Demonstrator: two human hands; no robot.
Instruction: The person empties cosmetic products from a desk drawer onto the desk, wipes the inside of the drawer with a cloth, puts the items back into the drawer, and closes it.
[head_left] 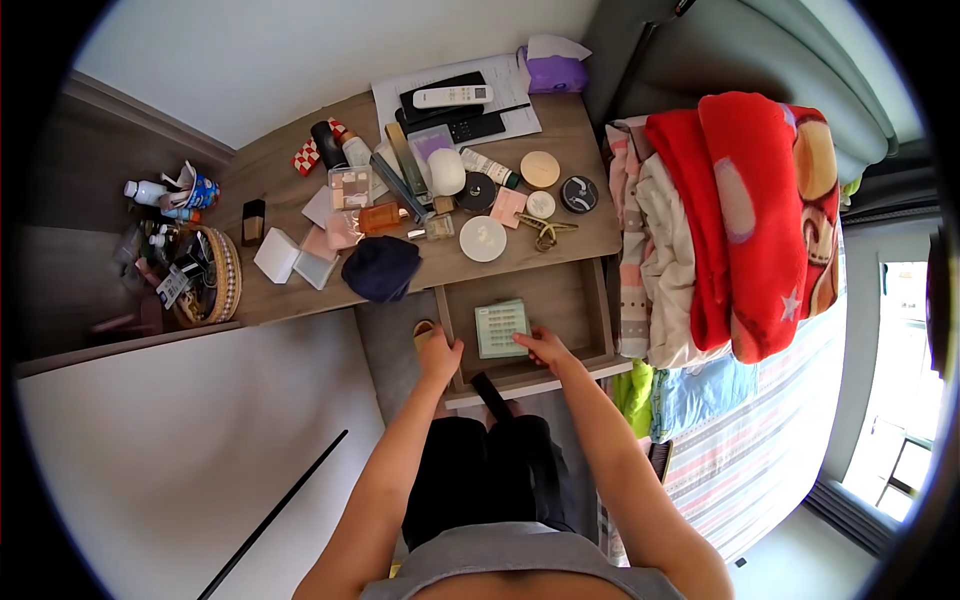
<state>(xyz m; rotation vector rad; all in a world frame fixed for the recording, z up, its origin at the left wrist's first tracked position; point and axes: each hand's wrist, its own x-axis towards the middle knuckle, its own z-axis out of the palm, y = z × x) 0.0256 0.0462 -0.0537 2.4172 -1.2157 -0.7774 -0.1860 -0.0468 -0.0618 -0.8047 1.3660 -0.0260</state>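
A pulled-out wooden drawer [575,300] juts from the desk toward me. In it is a flat pale green case [500,328] with rows of small dark marks, like a false-lash tray. My right hand [545,347] reaches over the drawer's front right, its thumb and fingers closed on the case's right edge. Beside the drawer's left wall, my left hand [438,356] is closed, fingers curled; whether it grips anything is hidden. A tan rounded thing, perhaps a slipper [423,328], shows just behind that hand.
Cosmetics crowd the desk [290,225], with a navy cloth pouch [381,268], a white round compact [483,239] and a gold hair claw [546,231]. A wicker basket [228,275] stands left. At right, folded red blankets [745,225] lie on the bed [740,450].
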